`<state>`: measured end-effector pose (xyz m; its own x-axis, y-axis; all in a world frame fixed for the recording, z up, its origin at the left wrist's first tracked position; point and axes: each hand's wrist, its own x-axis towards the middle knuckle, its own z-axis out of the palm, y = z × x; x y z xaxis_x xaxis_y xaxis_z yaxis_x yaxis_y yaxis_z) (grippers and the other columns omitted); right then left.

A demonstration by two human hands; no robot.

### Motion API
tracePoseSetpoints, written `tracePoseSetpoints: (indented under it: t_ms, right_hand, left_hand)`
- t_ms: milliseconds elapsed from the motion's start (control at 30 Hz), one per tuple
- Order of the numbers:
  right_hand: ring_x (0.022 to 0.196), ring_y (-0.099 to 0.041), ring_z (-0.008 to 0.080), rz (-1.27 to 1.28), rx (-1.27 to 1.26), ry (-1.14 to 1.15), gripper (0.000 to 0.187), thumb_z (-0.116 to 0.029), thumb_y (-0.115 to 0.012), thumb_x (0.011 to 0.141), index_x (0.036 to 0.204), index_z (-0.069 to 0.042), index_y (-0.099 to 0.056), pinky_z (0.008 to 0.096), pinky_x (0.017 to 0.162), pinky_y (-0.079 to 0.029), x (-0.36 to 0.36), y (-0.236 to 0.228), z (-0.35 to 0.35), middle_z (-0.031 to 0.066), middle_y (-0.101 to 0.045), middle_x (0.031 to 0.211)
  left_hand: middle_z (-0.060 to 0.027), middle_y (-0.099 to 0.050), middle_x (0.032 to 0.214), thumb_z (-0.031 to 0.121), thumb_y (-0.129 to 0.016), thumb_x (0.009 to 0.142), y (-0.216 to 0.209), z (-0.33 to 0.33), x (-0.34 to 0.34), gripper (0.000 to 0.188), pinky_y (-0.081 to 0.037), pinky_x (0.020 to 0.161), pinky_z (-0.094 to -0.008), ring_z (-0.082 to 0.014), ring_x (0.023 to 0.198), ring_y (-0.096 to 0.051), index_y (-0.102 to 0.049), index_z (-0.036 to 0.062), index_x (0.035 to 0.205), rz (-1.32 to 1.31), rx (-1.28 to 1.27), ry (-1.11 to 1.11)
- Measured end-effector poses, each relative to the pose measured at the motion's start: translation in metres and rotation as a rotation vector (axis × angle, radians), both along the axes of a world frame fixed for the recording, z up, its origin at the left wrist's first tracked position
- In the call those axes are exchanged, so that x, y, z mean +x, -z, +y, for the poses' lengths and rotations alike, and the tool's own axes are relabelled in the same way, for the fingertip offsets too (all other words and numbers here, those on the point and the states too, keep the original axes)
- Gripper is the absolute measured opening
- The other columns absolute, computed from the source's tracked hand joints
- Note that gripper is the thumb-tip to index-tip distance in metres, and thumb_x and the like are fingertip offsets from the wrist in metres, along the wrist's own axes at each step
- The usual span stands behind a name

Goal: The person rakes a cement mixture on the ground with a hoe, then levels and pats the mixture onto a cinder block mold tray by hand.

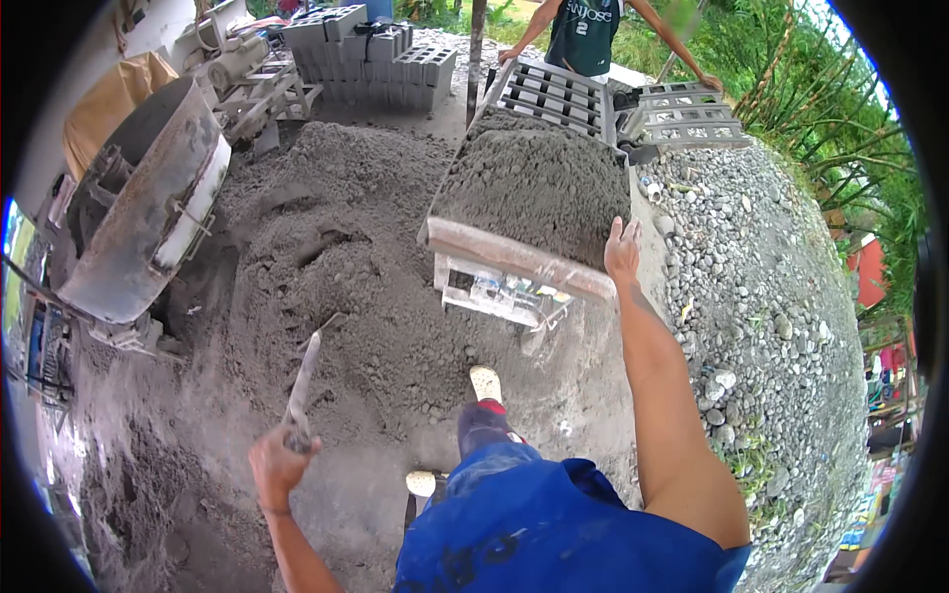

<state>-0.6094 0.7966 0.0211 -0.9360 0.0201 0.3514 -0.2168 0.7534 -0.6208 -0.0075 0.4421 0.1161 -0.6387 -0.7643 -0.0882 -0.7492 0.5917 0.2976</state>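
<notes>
My left hand is closed around the handle of a shovel. The shovel's far end meets a large pile of damp grey sand or concrete mix, and its blade is hidden there. On the corner of a raised metal-edged bin rests my right hand, its fingers stretched out and nothing held. A heap of the same grey mix fills the bin. At its far end lies a slotted block mould.
Another person stands behind the mould, arms spread, hands on the frames. A round steel mixer drum tilts at the left. Hollow blocks are stacked at the back. Gravel covers the right side, beside a second slotted frame.
</notes>
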Motion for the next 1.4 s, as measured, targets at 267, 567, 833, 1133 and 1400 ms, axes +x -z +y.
tracePoseSetpoints:
  t_ms: [267, 567, 833, 1133, 1400]
  right_hand:
    - [0.147, -0.017, 0.0396, -0.055, 0.102, -0.189, 0.073, -0.047, -0.028, 0.104, 0.151, 0.008, -0.017, 0.0444, 0.121, -0.014, -0.124, 0.009, -0.004, 0.0282, -0.02, 0.157]
    - [0.15, -0.012, 0.035, -0.12, 0.213, -0.325, 0.07, -0.046, -0.022, 0.105, 0.153, 0.005, -0.014, 0.043, 0.121, -0.012, -0.251, 0.016, -0.019, 0.0241, -0.018, 0.159]
    - [0.151, -0.003, 0.0353, -0.199, 0.443, -0.322, 0.07, -0.049, -0.019, 0.105, 0.155, -0.001, -0.008, 0.0512, 0.12, -0.009, -0.316, 0.028, -0.034, 0.02, -0.006, 0.162]
    - [0.15, -0.004, 0.0401, -0.427, 0.112, -0.218, 0.075, -0.054, -0.025, 0.102, 0.155, -0.001, -0.015, 0.0544, 0.118, -0.011, -0.286, 0.0, -0.077, 0.0211, -0.01, 0.162]
    - [0.142, -0.032, 0.0394, 0.302, 0.39, -0.691, 0.052, -0.04, -0.046, 0.101, 0.14, -0.005, -0.05, 0.0481, 0.117, -0.024, -0.129, -0.087, -0.19, 0.0189, -0.044, 0.147]
  left_hand:
    - [-0.0133, -0.067, 0.076, 0.032, -0.088, 0.056, 0.024, 0.012, -0.022, 0.043, -0.048, 0.07, -0.0457, -0.036, 0.076, -0.064, -0.071, 0.0092, 0.087, -0.043, -0.071, -0.128]
    - [-0.0151, -0.065, 0.069, 0.026, -0.085, 0.057, -0.023, -0.027, -0.122, 0.038, -0.047, 0.066, -0.0454, -0.0391, 0.071, -0.063, -0.069, 0.007, 0.086, -0.112, -0.096, -0.176]
    - [-0.0142, -0.068, 0.076, 0.033, -0.086, 0.056, -0.025, -0.062, -0.141, 0.042, -0.048, 0.074, -0.0464, -0.0378, 0.079, -0.065, -0.07, 0.0075, 0.086, -0.177, -0.016, -0.234]
    - [-0.014, -0.068, 0.075, 0.033, -0.085, 0.058, -0.053, -0.088, -0.16, 0.043, -0.05, 0.07, -0.0433, -0.0346, 0.074, -0.066, -0.073, 0.0078, 0.091, -0.105, 0.02, -0.205]
    - [-0.0124, -0.07, 0.078, 0.032, -0.086, 0.058, -0.057, -0.088, -0.133, 0.043, -0.051, 0.067, -0.0421, -0.0305, 0.074, -0.067, -0.073, 0.0078, 0.091, -0.066, 0.074, -0.175]
